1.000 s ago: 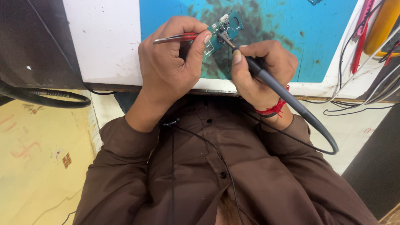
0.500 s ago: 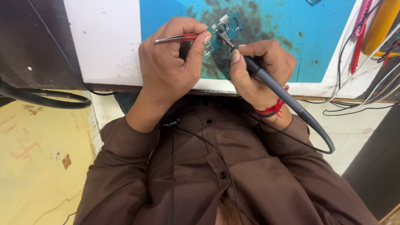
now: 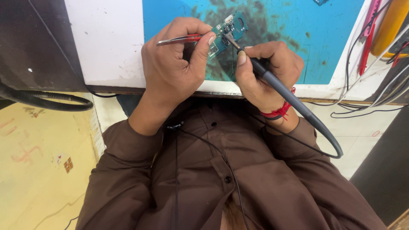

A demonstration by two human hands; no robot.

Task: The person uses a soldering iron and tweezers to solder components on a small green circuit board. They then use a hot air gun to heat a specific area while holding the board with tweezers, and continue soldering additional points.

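**Two hands closed, one on tweezers, one on a soldering iron**

Two tools meet over one small board. My left hand is curled tight around a pair of tweezers with red on the handle, thumb pressed on top, their metal end poking out past my knuckles to the left. Whether the tips pinch the board I cannot tell, because my thumb hides them. My right hand is wrapped shut around the grey soldering iron, held like a pen, forefinger along the barrel. Its metal tip touches the small green circuit board, which lies tilted between my two thumbs.

The board sits on a blue work mat, darkly stained, on a white table whose near edge runs just under my wrists. The iron's grey cord loops down past a red thread band on my right wrist. Red and black wires lie at the table's right side. A black corrugated hose curves at the left, above the yellowish floor.
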